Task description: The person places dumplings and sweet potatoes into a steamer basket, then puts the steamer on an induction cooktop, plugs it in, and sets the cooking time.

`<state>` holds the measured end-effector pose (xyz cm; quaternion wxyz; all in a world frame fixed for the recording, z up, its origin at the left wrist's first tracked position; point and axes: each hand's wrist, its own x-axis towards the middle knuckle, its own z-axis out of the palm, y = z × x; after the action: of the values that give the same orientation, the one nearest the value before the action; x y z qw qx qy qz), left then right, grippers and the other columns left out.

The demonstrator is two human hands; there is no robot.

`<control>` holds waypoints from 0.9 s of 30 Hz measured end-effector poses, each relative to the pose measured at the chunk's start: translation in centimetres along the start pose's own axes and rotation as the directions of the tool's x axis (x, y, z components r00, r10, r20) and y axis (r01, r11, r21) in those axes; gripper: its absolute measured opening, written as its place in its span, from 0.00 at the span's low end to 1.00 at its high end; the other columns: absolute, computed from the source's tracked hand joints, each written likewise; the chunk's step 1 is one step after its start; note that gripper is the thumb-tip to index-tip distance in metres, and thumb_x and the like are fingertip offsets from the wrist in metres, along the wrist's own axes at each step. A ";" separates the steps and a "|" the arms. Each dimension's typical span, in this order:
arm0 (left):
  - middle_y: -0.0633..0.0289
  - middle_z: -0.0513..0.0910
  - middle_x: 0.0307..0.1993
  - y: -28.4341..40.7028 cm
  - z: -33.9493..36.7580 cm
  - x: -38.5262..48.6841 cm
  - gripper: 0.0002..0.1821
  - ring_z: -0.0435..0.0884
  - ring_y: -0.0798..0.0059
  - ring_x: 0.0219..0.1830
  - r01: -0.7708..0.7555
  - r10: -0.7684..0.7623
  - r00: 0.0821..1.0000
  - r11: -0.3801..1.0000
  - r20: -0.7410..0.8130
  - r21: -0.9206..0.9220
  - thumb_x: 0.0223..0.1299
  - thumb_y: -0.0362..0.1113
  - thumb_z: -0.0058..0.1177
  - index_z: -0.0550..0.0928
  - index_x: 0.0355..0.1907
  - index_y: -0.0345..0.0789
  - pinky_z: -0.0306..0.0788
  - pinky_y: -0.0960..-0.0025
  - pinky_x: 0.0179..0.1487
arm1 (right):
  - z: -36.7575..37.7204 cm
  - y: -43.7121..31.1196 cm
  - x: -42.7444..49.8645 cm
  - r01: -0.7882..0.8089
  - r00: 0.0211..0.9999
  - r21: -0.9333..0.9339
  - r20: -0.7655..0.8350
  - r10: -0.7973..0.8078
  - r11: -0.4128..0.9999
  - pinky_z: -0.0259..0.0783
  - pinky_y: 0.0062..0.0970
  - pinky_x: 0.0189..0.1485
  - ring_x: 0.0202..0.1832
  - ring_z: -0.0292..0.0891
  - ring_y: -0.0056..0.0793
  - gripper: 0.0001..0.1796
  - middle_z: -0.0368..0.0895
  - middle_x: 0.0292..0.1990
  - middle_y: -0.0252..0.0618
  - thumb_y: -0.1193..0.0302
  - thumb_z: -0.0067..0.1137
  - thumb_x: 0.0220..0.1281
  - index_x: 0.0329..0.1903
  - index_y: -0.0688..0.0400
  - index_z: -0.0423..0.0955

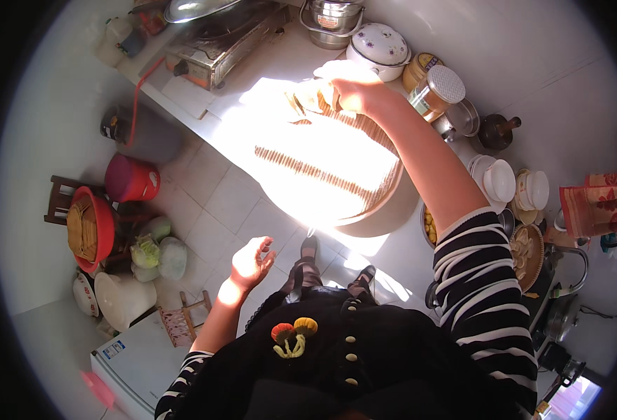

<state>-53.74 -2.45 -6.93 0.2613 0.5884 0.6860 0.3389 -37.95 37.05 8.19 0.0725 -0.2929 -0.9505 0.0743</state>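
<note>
My right hand (351,86) reaches over the far part of a round, ribbed tray (313,170), with its fingers bent down at some small pale pieces (304,100). Strong sunlight washes out this spot, so whether the fingers grip a piece cannot be told. The tray rests on the counter, and its near left side reaches the counter's edge. My left hand (253,262) hangs over the floor, away from the tray, with its fingers loosely curled and nothing seen in them.
A gas stove (219,58) stands at the far left of the counter. A lidded enamel pot (379,47), jars (438,89) and stacked bowls (499,180) line the wall. At right is a basket of pale pieces (526,252). Buckets (130,177) and vegetable bags (172,257) stand at left.
</note>
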 end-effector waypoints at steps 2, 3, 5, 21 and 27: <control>0.58 0.84 0.40 -1.7 -1.0 -0.7 0.17 0.85 0.73 0.37 0.056 -0.056 0.998 0.998 -0.017 0.004 0.55 0.27 0.63 0.80 0.48 0.31 0.79 0.72 0.43 | 0.2 -0.2 2.0 -0.173 0.964 0.127 0.224 0.141 0.977 0.75 0.33 0.51 0.50 0.79 0.39 0.31 0.79 0.54 0.44 0.78 0.57 0.55 0.64 0.50 0.71; 0.58 0.84 0.40 -2.3 -1.3 -1.2 0.17 0.85 0.73 0.37 0.106 -0.106 0.994 0.994 -0.013 -0.003 0.55 0.27 0.63 0.80 0.48 0.31 0.79 0.72 0.43 | 0.5 -0.2 2.7 -0.143 0.954 0.081 0.277 0.115 0.986 0.75 0.33 0.50 0.49 0.79 0.40 0.29 0.80 0.52 0.44 0.77 0.58 0.55 0.62 0.50 0.73; 0.58 0.84 0.40 -3.5 -1.4 -1.9 0.17 0.85 0.73 0.37 0.200 -0.200 0.980 0.980 0.002 -0.020 0.55 0.27 0.63 0.80 0.49 0.31 0.80 0.72 0.43 | 1.0 1.1 3.3 -0.080 0.921 -0.011 0.382 0.078 0.997 0.75 0.34 0.49 0.46 0.80 0.40 0.25 0.81 0.49 0.44 0.74 0.59 0.55 0.59 0.50 0.76; 0.54 0.83 0.40 -2.6 -1.0 2.5 0.17 0.85 0.66 0.39 0.182 -0.191 0.944 0.982 0.270 0.059 0.56 0.29 0.61 0.79 0.49 0.30 0.78 0.69 0.46 | -2.6 0.9 -4.3 -0.454 0.887 0.351 0.266 0.378 0.819 0.76 0.27 0.42 0.39 0.82 0.26 0.25 0.85 0.38 0.42 0.70 0.65 0.49 0.53 0.58 0.78; 0.56 0.83 0.44 -3.6 2.4 3.3 0.16 0.85 0.70 0.42 0.221 -0.217 0.858 0.974 0.466 0.045 0.59 0.32 0.60 0.80 0.50 0.32 0.77 0.70 0.47 | -3.7 -2.7 -24.3 0.020 0.667 0.996 0.050 0.744 -0.084 0.75 0.29 0.54 0.48 0.80 0.31 0.33 0.81 0.47 0.44 0.75 0.71 0.53 0.62 0.61 0.69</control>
<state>-54.75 0.87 -11.05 0.4588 0.5697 0.6633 0.1583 -18.84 21.40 9.99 0.4893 -0.4320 -0.4272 0.6257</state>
